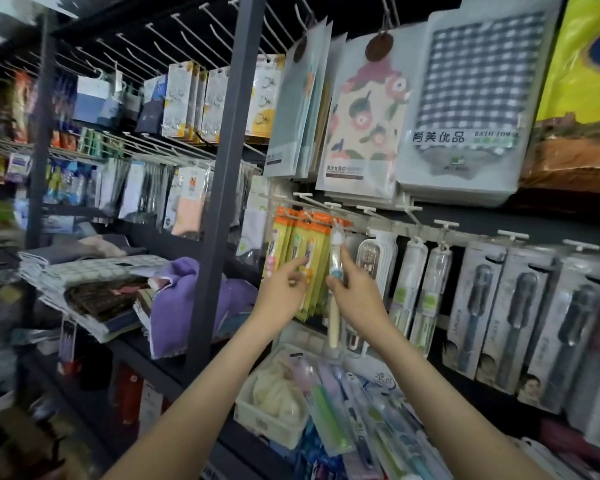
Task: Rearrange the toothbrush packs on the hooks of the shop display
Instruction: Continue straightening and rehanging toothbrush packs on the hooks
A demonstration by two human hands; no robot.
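A clear toothbrush pack [335, 258] with a cream handle hangs upright at a white hook [336, 221] of the display rail. My right hand [352, 285] pinches this pack near its middle. Just left hang several yellow-and-orange toothbrush packs [317, 258]. My left hand [284, 287] reaches to these yellow packs, its fingers touching their front; I cannot tell whether it grips one. Right of the held pack hang clear capsule-shaped packs [413, 282] and grey boxed toothbrush packs [520, 313].
Towel packs [465, 109] hang above the rail. A dark upright post [219, 188] stands left of the hooks. Below lie loose toothbrush packs [329, 414] and a white basket [257, 414]. Folded towels [174, 299] sit on the left shelf.
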